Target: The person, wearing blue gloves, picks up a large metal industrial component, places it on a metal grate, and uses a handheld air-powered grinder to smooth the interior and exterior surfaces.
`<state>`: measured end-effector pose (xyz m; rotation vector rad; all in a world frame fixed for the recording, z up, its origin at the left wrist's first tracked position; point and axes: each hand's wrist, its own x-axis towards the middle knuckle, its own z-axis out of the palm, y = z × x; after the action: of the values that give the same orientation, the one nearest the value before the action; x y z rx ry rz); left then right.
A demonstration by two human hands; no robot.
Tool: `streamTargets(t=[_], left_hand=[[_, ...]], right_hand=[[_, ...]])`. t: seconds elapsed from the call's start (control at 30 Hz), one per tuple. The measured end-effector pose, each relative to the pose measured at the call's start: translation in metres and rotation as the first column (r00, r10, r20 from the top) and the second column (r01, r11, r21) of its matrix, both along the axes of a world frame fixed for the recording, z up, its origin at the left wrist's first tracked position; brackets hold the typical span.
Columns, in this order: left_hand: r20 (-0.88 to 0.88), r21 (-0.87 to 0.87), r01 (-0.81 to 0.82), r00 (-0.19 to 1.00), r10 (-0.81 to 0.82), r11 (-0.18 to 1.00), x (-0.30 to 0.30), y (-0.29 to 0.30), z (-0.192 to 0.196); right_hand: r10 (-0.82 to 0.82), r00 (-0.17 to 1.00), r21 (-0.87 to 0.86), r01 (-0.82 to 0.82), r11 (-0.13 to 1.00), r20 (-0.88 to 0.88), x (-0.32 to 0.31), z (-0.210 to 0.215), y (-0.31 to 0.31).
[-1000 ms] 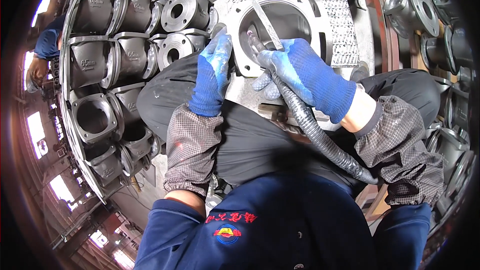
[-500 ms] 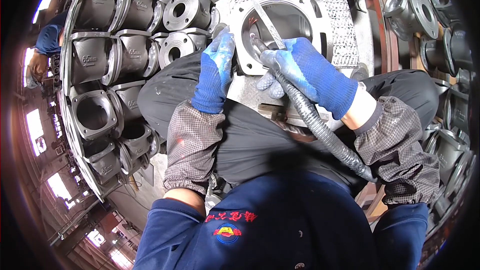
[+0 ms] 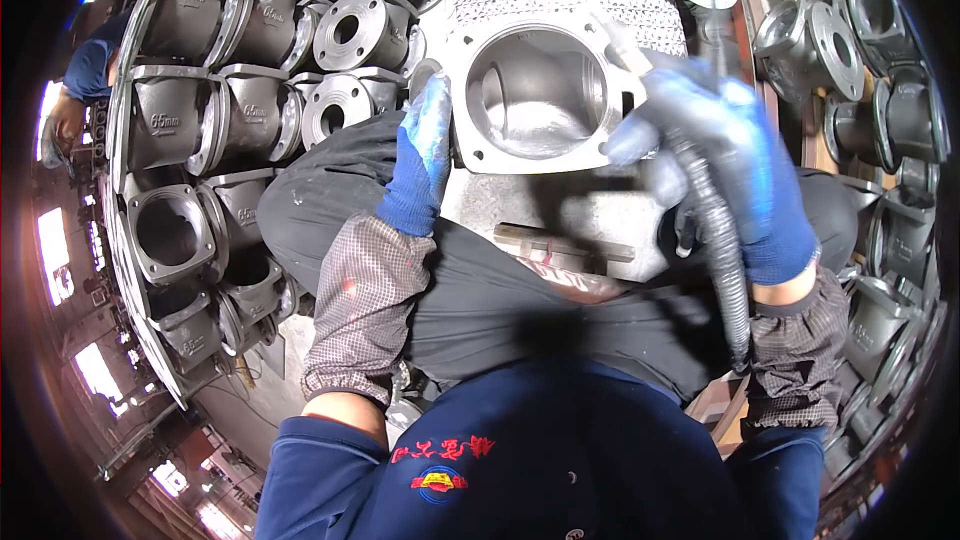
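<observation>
Bracing the cast valve body (image 3: 535, 90) by its flange, the left hand (image 3: 425, 150) lies flat — heavy, rigid, rough iron; the right hand (image 3: 720, 155) wraps the hose-fed tool (image 3: 715, 230).

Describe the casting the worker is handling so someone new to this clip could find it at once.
Start at the person's dark-trousered lap in mid-frame; just above it sits the grey casting with a square flange and one wide opening, steadied by the left hand. Unlike the stacked castings at left, it stands alone, facing the camera.
</observation>
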<state>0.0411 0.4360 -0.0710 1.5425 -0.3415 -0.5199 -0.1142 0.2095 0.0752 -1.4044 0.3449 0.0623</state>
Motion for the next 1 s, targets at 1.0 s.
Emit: streamTargets(t=[1.0], left_hand=[[-0.201,-0.291,-0.075,0.979,0.016,0.954,0.074,-0.076,-0.002]], right_hand=[[-0.616,0.772,0.008,0.624,0.781,-0.16,0.081,-0.16,-0.048]])
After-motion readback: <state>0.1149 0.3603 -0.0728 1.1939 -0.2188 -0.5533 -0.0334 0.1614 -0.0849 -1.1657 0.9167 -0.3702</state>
